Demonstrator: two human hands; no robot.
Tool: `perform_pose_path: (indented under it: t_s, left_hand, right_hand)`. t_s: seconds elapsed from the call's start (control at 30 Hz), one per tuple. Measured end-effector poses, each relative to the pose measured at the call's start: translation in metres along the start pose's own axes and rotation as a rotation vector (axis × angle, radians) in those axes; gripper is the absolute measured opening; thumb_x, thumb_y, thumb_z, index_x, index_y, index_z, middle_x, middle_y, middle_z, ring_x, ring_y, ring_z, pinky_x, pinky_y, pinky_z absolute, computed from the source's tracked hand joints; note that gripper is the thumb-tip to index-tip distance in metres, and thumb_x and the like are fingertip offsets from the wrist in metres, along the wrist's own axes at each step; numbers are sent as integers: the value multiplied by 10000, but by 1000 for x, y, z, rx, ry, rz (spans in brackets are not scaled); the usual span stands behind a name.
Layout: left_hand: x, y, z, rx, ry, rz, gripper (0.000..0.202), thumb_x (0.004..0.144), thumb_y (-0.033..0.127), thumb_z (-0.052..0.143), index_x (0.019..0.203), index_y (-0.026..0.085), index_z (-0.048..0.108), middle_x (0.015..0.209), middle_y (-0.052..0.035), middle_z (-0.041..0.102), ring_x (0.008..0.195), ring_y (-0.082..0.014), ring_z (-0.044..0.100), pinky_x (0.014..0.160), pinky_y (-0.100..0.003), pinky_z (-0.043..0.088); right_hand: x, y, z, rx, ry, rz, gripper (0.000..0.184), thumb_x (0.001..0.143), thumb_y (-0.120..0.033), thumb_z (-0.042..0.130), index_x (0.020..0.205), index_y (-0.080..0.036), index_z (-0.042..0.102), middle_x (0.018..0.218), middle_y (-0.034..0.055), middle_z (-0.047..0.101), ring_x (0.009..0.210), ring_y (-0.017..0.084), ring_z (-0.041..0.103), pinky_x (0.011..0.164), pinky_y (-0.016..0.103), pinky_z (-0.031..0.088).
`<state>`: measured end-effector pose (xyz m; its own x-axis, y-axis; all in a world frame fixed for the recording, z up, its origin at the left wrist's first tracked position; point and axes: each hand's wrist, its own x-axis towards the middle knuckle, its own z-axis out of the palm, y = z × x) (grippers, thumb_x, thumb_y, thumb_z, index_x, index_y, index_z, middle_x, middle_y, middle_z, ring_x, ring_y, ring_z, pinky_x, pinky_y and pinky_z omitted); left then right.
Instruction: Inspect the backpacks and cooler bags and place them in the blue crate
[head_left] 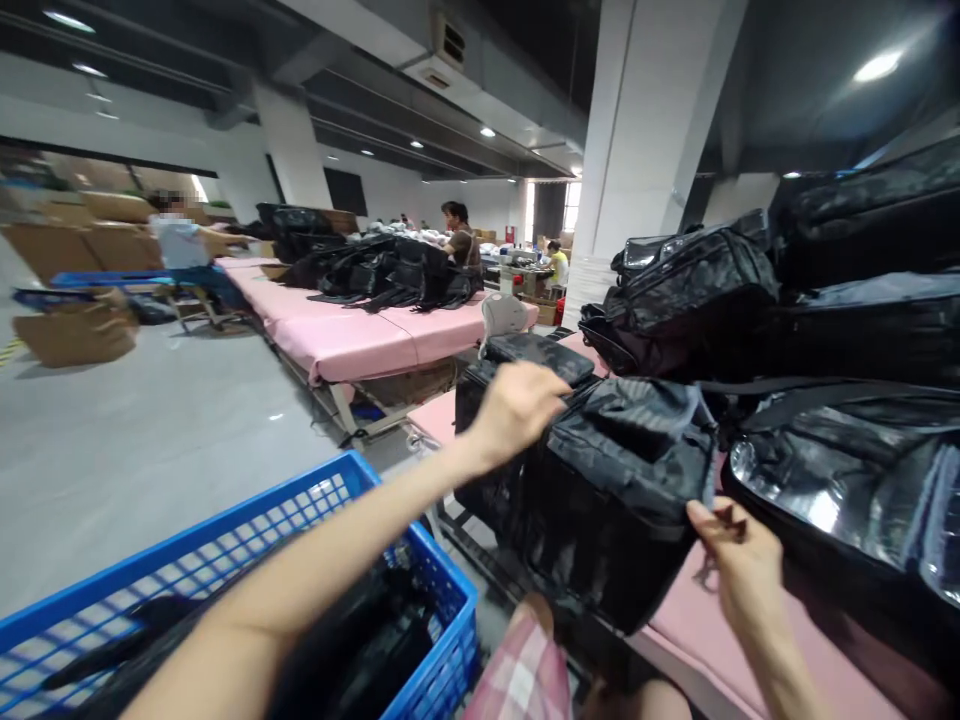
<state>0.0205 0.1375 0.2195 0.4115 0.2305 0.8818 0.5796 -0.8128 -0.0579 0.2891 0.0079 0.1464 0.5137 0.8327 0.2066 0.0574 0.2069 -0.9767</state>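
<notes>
A black camouflage-patterned bag (600,500) is held up in front of me at the edge of a pink-covered table. My left hand (517,405) is closed at its upper left edge, fingers curled together. On the other side, my right hand (739,545) pinches the bag's right edge between thumb and fingers. The bag's top fabric sags inward between the two hands. Just behind it, another dark bag (536,360) stands close to my left hand. To the right of my right hand lies a black bag with shiny silver lining (832,480).
A blue plastic basket (450,590) with black items inside stands at my lower left. Black bags (697,275) are piled at the right. A long pink table (352,340) bears more bags. Co-workers (463,245) are farther back. A white pillar (637,130) rises behind.
</notes>
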Motion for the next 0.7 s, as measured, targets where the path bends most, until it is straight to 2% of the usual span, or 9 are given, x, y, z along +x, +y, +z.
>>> perform_pose_path:
  t_s: [0.03, 0.07, 0.13, 0.17, 0.3, 0.37, 0.47, 0.57, 0.7]
  left_hand:
    - [-4, 28, 15, -100, -131, 152, 177, 881, 213, 480, 899, 216, 656, 894, -20, 690, 885, -151, 599, 873, -335, 437]
    - [-8, 52, 30, -180, -256, 233, 197, 878, 184, 473, 913, 232, 660, 908, -13, 692, 927, -151, 596, 888, -336, 430]
    - [-8, 88, 56, -306, -379, 204, 257, 855, 105, 454, 974, 204, 660, 958, -38, 690, 932, -141, 599, 860, -299, 452]
    - [-5, 97, 67, -373, -387, 128, 292, 843, 73, 438, 994, 188, 660, 970, -48, 688, 927, -138, 604, 846, -281, 465]
    - [21, 98, 88, -637, -301, -354, 333, 840, 55, 385, 986, 138, 672, 928, -49, 696, 823, -114, 633, 775, -222, 499]
    - [29, 93, 89, -679, -372, -482, 282, 850, 104, 428, 975, 141, 679, 935, -36, 696, 824, -110, 633, 792, -212, 491]
    - [31, 96, 87, -589, -585, -369, 222, 820, 265, 585, 999, 181, 685, 972, -31, 669, 909, -141, 605, 857, -235, 456]
    - [28, 106, 84, -380, -675, -229, 269, 783, 415, 636, 944, 208, 695, 961, -44, 613, 940, -187, 559, 842, -281, 443]
    - [25, 112, 78, -271, -688, -203, 184, 861, 301, 541, 806, 165, 652, 930, -39, 580, 894, -170, 533, 805, -272, 431]
  right_hand:
    - [-10, 14, 2, 22, -34, 39, 398, 590, -517, 740, 693, -181, 552, 526, -52, 438, 405, 60, 338, 328, 211, 276]
    - [-18, 23, 4, 16, -49, 59, 403, 603, -522, 730, 698, -172, 553, 532, -52, 433, 417, 58, 337, 334, 204, 281]
    - [-27, 28, 4, -4, -72, 62, 397, 633, -516, 713, 696, -163, 544, 540, -58, 401, 441, 53, 328, 350, 190, 287]
    - [-28, 27, 3, -19, -71, 58, 395, 644, -515, 705, 679, -163, 528, 539, -63, 373, 444, 49, 311, 353, 184, 279]
    - [-26, 21, -5, -40, -60, 43, 426, 656, -515, 689, 601, -172, 444, 535, -71, 299, 449, 43, 270, 360, 178, 267]
    - [-24, 22, -7, -60, -66, 43, 425, 648, -521, 688, 600, -170, 453, 534, -67, 305, 456, 49, 279, 363, 181, 273]
    - [-22, 25, -7, -115, -95, 52, 419, 638, -549, 673, 630, -162, 514, 521, -61, 322, 454, 59, 287, 360, 192, 271]
    - [-21, 26, -8, -169, -139, 37, 423, 640, -566, 658, 676, -153, 575, 536, -44, 382, 462, 67, 312, 372, 204, 285]
    - [-14, 25, -16, -260, -190, -6, 438, 646, -595, 635, 686, -160, 615, 513, -36, 419, 445, 81, 347, 401, 227, 331]
